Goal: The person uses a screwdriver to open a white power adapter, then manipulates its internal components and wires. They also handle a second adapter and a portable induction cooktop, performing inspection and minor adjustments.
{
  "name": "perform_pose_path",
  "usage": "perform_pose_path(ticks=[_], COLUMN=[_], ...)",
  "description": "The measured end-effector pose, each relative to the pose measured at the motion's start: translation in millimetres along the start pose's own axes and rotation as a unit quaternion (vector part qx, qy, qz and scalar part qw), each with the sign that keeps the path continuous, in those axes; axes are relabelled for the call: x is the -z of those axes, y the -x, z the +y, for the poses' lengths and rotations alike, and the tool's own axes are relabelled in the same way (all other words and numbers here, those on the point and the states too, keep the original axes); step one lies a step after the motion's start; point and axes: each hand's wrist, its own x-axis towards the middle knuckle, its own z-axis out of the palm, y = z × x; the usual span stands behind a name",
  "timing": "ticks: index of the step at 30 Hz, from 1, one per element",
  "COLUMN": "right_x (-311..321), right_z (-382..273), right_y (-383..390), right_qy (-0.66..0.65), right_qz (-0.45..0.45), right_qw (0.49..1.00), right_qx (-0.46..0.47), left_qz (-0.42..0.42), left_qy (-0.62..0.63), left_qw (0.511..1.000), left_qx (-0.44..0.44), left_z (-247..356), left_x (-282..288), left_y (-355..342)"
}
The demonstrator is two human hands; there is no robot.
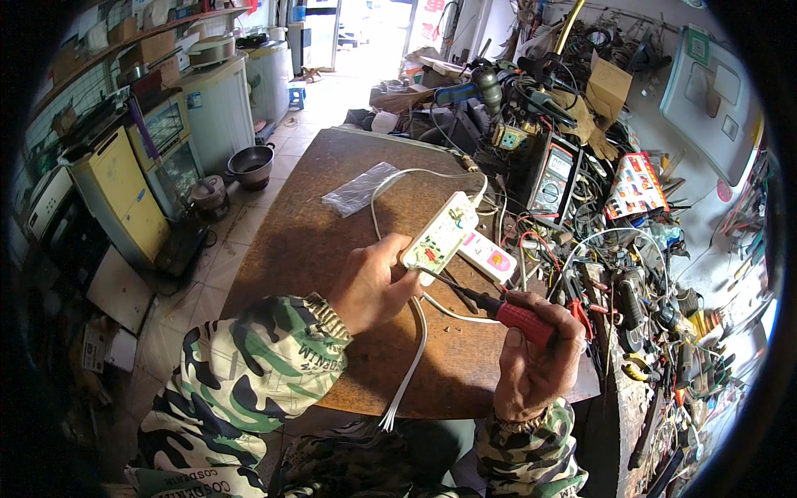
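My left hand (pixel 375 280) grips the near end of an open white plastic housing (pixel 440 236), a long, narrow case with small green and red parts inside. In my right hand (pixel 540 357) is a red-handled screwdriver (pixel 526 322). Its dark shaft points left, and the tip reaches the housing's near end by my left fingers. Partly under the housing lies a white strip with a pink label (pixel 488 256). A white cable (pixel 425 172) runs from the far end and loops over the table; a white cable end with split wires (pixel 390 417) lies near the front edge.
A clear plastic bag (pixel 359 190) lies on the brown table (pixel 290 241). To the right, a multimeter (pixel 552 178) stands amid heaped cables, pliers (pixel 638 368) and parts. Old appliances (pixel 124 195) and a black pot (pixel 251 163) line the left floor.
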Motion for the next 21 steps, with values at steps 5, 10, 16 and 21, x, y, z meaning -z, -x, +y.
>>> perform_pose_path(ticks=[5,10,16,21], right_x=[0,2,0,-1], right_z=[0,-1,4,-3], right_y=[-2,1,2,-1], right_qy=[0.043,0.106,0.115,0.144], right_qz=[-0.002,-0.012,0.011,0.022], right_qw=[0.999,0.992,0.992,0.989], right_qx=[0.013,0.063,0.041,0.032], left_qz=[0.01,0.043,0.064,0.123], left_qy=[0.011,-0.034,-0.084,-0.114], left_qw=[1.0,0.999,0.994,0.984], left_qx=[0.004,0.002,-0.026,-0.053], left_z=[-10,-17,-3,6], left_x=[-3,-10,-9,-12], left_y=[0,-1,-1,-1])
